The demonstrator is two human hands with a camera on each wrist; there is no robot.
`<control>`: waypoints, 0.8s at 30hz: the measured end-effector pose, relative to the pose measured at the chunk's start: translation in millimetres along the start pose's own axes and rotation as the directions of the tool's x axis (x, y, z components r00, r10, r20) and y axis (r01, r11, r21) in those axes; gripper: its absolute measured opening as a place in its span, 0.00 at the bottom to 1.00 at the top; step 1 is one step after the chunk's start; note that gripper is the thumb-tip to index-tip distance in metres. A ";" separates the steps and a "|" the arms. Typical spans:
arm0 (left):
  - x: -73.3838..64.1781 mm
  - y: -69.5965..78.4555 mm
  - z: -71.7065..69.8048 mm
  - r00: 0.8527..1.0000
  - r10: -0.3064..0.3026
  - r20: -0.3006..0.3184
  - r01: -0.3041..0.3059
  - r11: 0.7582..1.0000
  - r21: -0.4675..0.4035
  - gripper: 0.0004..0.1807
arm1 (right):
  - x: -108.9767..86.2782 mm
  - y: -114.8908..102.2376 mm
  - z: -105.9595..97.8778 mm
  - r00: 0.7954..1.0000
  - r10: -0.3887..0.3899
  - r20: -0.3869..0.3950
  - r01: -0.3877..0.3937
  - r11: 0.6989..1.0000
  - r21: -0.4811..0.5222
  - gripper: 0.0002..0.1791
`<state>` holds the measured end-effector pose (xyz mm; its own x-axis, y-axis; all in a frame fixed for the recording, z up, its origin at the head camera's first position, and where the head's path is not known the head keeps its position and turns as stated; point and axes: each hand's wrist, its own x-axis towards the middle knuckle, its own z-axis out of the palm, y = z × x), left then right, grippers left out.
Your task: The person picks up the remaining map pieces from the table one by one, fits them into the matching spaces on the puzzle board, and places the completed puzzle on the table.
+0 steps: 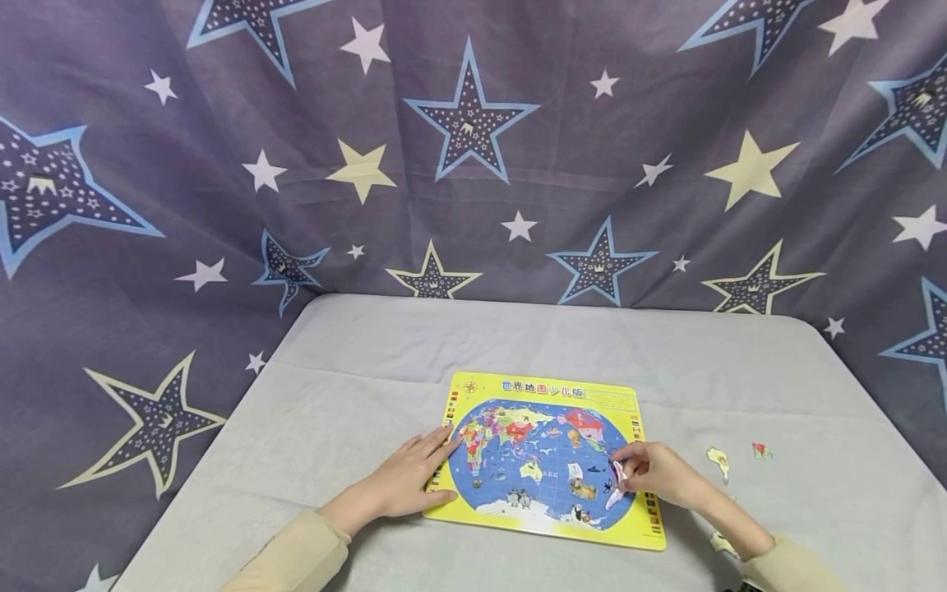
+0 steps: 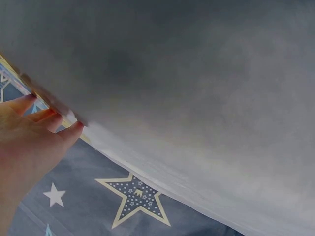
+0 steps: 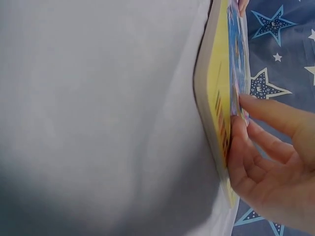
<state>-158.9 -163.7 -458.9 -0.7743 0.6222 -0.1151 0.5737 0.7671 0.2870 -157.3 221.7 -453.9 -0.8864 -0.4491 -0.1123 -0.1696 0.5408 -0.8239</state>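
Observation:
A yellow-framed world map puzzle board [image 1: 547, 530] lies on the table, its blue oval map mostly filled with coloured pieces. My left hand [image 1: 405, 479] rests on the board's left edge with fingers stretched out; in the left wrist view the fingertips [image 2: 74, 129] are at the edge. At the right side of the map, my right hand [image 1: 654, 473] pinches a pale pink puzzle piece [image 1: 616, 493] between thumb and fingers, low over the blue surface. In the right wrist view the piece is seen nearly edge-on, partly hidden by the fingers [image 3: 268, 110].
To the right of the board lie loose puzzle pieces: a pale yellow one [image 1: 718, 462], a small red and green one [image 1: 760, 450], and another [image 1: 722, 544] partly behind the right forearm. A light grey cloth [image 1: 518, 337] covers the table. A star-patterned curtain [image 1: 473, 214] hangs behind.

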 end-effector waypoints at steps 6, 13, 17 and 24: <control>-0.2 0.3 0.4 1.000 -0.006 0.005 0.006 1.000 -0.007 0.41 | -0.5 -3.6 3.4 1.000 0.000 -0.022 0.000 1.000 -0.026 0.19; 0.2 -0.1 0.5 1.000 -0.003 0.005 0.003 1.000 -0.002 0.41 | -1.4 -4.6 6.3 0.999 -0.008 -0.044 0.006 0.999 -0.035 0.19; 0.2 -0.2 0.6 1.000 -0.002 0.007 0.003 1.000 -0.006 0.41 | -1.9 -4.8 7.1 0.999 0.003 -0.052 -0.005 0.999 -0.031 0.19; 0.3 -0.2 0.9 1.000 -0.004 0.010 0.004 1.000 -0.007 0.41 | -2.7 -5.9 8.2 0.998 0.017 -0.067 -0.018 1.000 -0.022 0.19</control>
<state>-159.0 -163.6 -459.9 -0.7739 0.6208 -0.1255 0.5688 0.7684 0.2933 -150.4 213.8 -453.3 -0.9159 -0.3914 -0.0890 -0.1627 0.5646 -0.8091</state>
